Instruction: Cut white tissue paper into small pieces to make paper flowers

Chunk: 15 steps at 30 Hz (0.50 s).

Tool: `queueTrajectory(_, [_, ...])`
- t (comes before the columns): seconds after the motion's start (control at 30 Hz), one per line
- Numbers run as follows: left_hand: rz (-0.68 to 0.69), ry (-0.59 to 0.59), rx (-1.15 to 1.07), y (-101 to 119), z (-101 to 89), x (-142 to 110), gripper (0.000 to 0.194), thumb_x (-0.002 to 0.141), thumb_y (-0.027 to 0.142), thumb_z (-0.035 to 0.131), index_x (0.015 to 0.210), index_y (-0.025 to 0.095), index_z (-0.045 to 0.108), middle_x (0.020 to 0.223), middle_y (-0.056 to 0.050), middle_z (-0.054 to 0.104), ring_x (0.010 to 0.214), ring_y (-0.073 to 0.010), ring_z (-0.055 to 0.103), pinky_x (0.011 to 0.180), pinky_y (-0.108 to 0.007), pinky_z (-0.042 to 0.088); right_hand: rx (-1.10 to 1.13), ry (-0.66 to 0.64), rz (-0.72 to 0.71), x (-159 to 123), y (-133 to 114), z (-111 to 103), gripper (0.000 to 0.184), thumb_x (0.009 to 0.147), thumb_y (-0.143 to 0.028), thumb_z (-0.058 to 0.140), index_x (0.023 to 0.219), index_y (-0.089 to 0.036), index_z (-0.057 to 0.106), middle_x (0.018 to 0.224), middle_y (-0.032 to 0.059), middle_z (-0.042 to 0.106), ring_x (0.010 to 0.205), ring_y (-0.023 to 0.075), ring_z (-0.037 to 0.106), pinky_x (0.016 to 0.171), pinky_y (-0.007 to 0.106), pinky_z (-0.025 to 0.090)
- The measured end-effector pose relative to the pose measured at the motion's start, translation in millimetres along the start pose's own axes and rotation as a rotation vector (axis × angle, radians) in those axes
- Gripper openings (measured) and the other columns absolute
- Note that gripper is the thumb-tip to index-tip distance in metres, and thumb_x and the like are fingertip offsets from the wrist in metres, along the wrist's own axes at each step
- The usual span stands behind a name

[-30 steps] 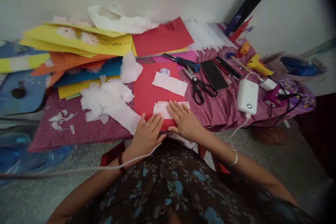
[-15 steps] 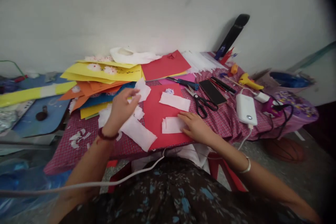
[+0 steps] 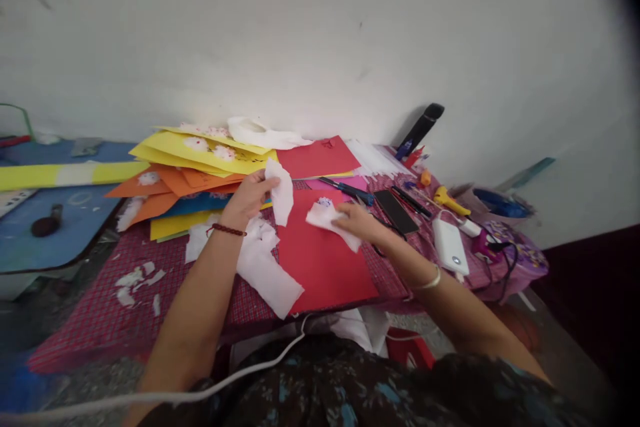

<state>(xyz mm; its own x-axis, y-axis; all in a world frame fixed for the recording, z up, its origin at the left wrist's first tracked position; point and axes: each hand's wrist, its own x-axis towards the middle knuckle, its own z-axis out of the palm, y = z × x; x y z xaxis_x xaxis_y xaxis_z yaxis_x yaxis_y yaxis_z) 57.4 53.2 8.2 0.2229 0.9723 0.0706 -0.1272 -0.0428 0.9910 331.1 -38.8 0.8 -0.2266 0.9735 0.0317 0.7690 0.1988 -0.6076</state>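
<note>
My left hand [image 3: 250,197] pinches a torn piece of white tissue paper [image 3: 281,195], raised upright at the left edge of a red paper sheet [image 3: 325,273]. Over that sheet, my right hand [image 3: 356,221] has its fingers closed on another white tissue piece [image 3: 320,215]. Just beyond this piece shows a small round patch of blue and white bits [image 3: 325,201] on the red sheet. More white tissue [image 3: 270,280] lies to the left of the sheet, partly behind my left wrist.
Yellow sheets [image 3: 185,152] and orange sheets [image 3: 165,187] with white tufts are stacked back left. Right of the red sheet are a blue-handled cutter [image 3: 350,191], partly hidden scissors, a phone [image 3: 396,211], a white power bank [image 3: 450,245] and a yellow glue gun [image 3: 450,201]. White scraps [image 3: 133,280] lie left.
My left hand has taken up a tissue piece. The right hand has moved from the lower tissue piece to up near the blue-and-white patch; the lower part of the red sheet now shows bare.
</note>
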Motion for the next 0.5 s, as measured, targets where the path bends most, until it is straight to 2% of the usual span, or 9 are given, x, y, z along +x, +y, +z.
queueTrajectory(0.07, [-0.034,-0.048,-0.208,5,-3.1,-5,0.039,0.059,0.036,0.081,0.089,0.017,0.065,0.075,-0.001,0.070,0.068,-0.0155,0.064,0.069,-0.028,0.053,0.006,0.142,-0.001,43,-2,-16,0.017,0.085,-0.030,0.059,0.093,-0.017,0.067,0.080,0.0038,0.069,0.075,0.0207,0.065,0.069,0.033,0.053])
queueTrajectory(0.13, [-0.074,-0.083,-0.335,7,-5.8,-8,0.042,0.057,0.033,0.086,0.090,0.017,0.065,0.074,0.000,0.071,0.065,-0.0141,0.064,0.066,-0.026,0.053,0.004,0.253,-0.031,77,-13,-26,0.036,0.085,-0.033,0.063,0.116,-0.014,0.065,0.111,0.0148,0.071,0.104,0.0275,0.066,0.088,0.041,0.053])
queueTrajectory(0.2, [-0.098,-0.111,-0.337,6,-7.7,-9,0.042,0.058,0.033,0.088,0.090,0.016,0.066,0.074,-0.001,0.071,0.063,-0.0139,0.064,0.064,-0.026,0.052,0.090,0.263,-0.095,96,-30,-26,0.055,0.089,-0.041,0.062,0.135,-0.012,0.055,0.134,0.0203,0.063,0.123,0.0285,0.060,0.101,0.044,0.049])
queueTrajectory(0.23, [-0.108,-0.127,-0.326,5,-8.2,-8,0.042,0.059,0.033,0.088,0.090,0.015,0.066,0.073,-0.001,0.071,0.062,-0.0139,0.064,0.062,-0.025,0.052,0.216,0.211,-0.130,100,-40,-22,0.061,0.091,-0.045,0.060,0.142,-0.014,0.050,0.138,0.0200,0.061,0.126,0.0266,0.059,0.104,0.043,0.048])
queueTrajectory(0.27, [-0.119,-0.142,-0.320,4,-8.6,-8,0.043,0.058,0.032,0.088,0.090,0.015,0.066,0.073,-0.001,0.071,0.061,-0.0137,0.063,0.060,-0.025,0.051,0.373,0.126,-0.151,102,-50,-15,0.063,0.093,-0.049,0.058,0.145,-0.016,0.046,0.138,0.0176,0.062,0.125,0.0240,0.060,0.104,0.042,0.049])
queueTrajectory(0.33, [-0.130,-0.161,-0.309,3,-8.8,-6,0.043,0.058,0.032,0.089,0.090,0.014,0.066,0.071,0.000,0.070,0.058,-0.0126,0.062,0.057,-0.023,0.049,0.679,-0.043,-0.112,99,-65,3,0.063,0.087,-0.055,0.066,0.138,-0.020,0.053,0.125,0.0115,0.071,0.112,0.0198,0.067,0.096,0.036,0.054])
queueTrajectory(0.4, [-0.138,-0.172,-0.291,3,-8.9,-6,0.042,0.058,0.033,0.089,0.089,0.014,0.066,0.069,0.001,0.069,0.056,-0.0115,0.060,0.055,-0.022,0.047,0.897,-0.170,-0.011,92,-74,22,0.058,0.072,-0.054,0.082,0.115,-0.018,0.066,0.103,0.0058,0.076,0.091,0.0161,0.069,0.081,0.028,0.056])
queueTrajectory(0.5, [-0.155,-0.179,-0.247,6,-9.2,-6,0.038,0.059,0.035,0.088,0.081,0.014,0.064,0.063,0.002,0.066,0.051,-0.0103,0.056,0.050,-0.021,0.044,1.036,-0.229,0.094,76,-71,39,0.052,0.057,-0.050,0.092,0.085,-0.014,0.068,0.075,-0.0002,0.071,0.064,0.0111,0.062,0.061,0.022,0.050])
